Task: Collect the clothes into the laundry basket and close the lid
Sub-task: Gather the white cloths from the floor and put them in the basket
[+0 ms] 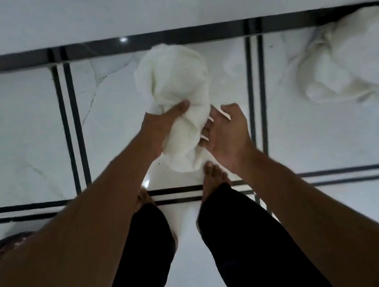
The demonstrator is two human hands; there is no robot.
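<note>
Partly behind the left hand [163, 122] gripping it, a bunched white cloth [175, 91]; right hand [226, 133] loosely spread, fingertips hidden.

A single view is given, taken from a wide-angle camera worn on the person's head. It is aimed steeply downward, almost straight at the floor [22, 134], so that the tiles and their dark border lines are seen from above and bent slightly by the lens. The forearms are seen entering from the lower corners and meeting near the centre of the frame, where the left hand [163, 120] and the right hand [227, 132] are shown close to the camera. The legs and bare feet [214, 176] are seen directly below, in the lower middle. The base of a pale wall [162, 0] is taken in along the top edge. No second view is provided, so nothing is shared.
</note>
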